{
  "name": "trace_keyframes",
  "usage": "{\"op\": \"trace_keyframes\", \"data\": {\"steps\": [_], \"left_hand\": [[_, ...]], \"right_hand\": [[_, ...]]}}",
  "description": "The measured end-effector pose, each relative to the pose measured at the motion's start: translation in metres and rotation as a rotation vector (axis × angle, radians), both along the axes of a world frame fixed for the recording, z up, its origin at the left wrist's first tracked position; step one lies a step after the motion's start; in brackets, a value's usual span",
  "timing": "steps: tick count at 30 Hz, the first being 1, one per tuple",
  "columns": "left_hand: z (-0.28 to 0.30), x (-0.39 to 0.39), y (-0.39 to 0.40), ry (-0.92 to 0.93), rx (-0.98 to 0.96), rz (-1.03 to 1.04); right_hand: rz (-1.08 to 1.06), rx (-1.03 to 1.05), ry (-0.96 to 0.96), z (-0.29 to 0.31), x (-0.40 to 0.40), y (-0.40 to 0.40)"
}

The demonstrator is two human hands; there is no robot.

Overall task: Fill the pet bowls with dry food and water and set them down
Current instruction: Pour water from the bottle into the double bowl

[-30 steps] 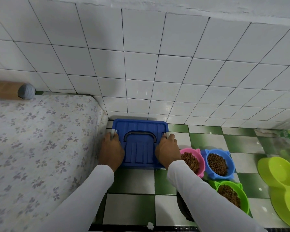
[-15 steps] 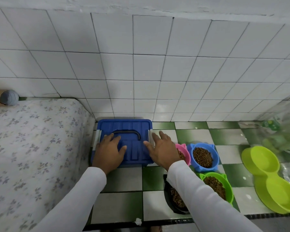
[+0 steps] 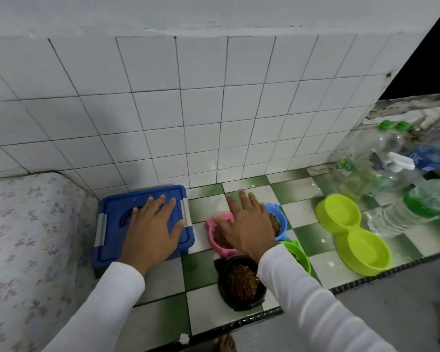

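A blue lidded food box (image 3: 109, 226) stands on the green-and-white tiled floor against the wall. My left hand (image 3: 153, 228) lies flat on its lid, fingers straight. My right hand (image 3: 244, 224) hovers with spread fingers over a pink bowl (image 3: 214, 246) and a blue bowl (image 3: 280, 219), both holding dry food. A black bowl (image 3: 239, 290) with dry food sits in front of them, and a green bowl (image 3: 300, 257) shows beside my right sleeve. A lime-green double bowl (image 3: 353, 235) lies empty to the right.
A floral-covered mattress (image 3: 28, 250) borders the box on the left. Several plastic bottles (image 3: 401, 179), some with green caps, crowd the far right. The white tiled wall (image 3: 188, 110) runs behind everything. The tiled platform's dark front edge (image 3: 264, 316) runs below the bowls.
My right hand has left the blue box lid and moved right, over the pink and blue bowls. My left hand stays flat on the lid. The view has swung to the right.
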State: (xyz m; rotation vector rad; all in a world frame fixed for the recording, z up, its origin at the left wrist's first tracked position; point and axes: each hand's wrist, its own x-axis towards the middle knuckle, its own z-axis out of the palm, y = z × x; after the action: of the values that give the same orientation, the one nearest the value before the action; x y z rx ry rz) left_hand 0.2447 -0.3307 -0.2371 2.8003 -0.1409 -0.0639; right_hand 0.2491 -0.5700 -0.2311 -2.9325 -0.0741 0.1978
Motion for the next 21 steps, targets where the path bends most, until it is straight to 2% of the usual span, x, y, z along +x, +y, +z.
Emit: {"op": "trace_keyframes", "data": {"steps": [10, 21], "left_hand": [[0.032, 0.009, -0.029, -0.055, -0.09, -0.205], [0.045, 0.012, -0.094, -0.06, -0.111, -0.443]], "right_hand": [[-0.207, 0.047, -0.077, 0.03, -0.038, -0.026], [-0.473, 0.054, -0.1, 0.037, -0.089, -0.07]]}}
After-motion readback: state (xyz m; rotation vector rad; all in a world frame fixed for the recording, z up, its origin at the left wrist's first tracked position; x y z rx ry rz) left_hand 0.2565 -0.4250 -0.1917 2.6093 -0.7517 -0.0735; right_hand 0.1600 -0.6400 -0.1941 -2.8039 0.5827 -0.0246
